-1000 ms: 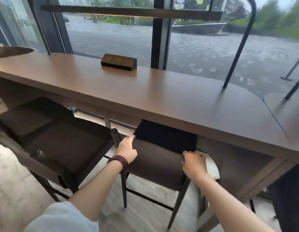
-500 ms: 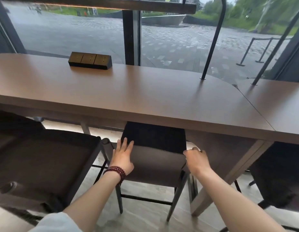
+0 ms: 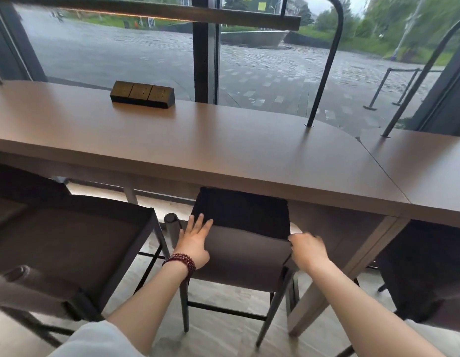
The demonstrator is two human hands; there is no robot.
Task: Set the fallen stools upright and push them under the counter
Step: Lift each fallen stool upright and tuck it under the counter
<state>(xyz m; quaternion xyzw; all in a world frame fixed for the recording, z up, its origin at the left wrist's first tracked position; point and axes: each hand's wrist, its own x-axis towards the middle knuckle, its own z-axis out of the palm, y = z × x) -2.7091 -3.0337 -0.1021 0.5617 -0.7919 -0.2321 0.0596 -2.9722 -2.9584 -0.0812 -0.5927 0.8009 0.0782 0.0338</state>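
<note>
A dark stool [image 3: 245,253] stands upright in front of me, its black seat partly under the brown counter [image 3: 223,153]. My left hand [image 3: 195,240], with a red bead bracelet at the wrist, lies flat with spread fingers on the left side of the stool's low brown backrest. My right hand [image 3: 307,249] is curled over the backrest's right corner. A second stool [image 3: 66,243] stands upright to the left, its seat mostly out from under the counter. A third dark stool [image 3: 427,274] sits at the right under the adjoining counter section.
A dark socket block [image 3: 142,94] sits on the counter near the window. Two black curved poles [image 3: 324,73] rise from the countertop at the right. An angled counter leg [image 3: 334,279] stands just right of the middle stool. Glass window wall lies behind.
The stool's seat has slid further under the counter. My left hand has opened flat on the backrest. The view has shifted to the right.
</note>
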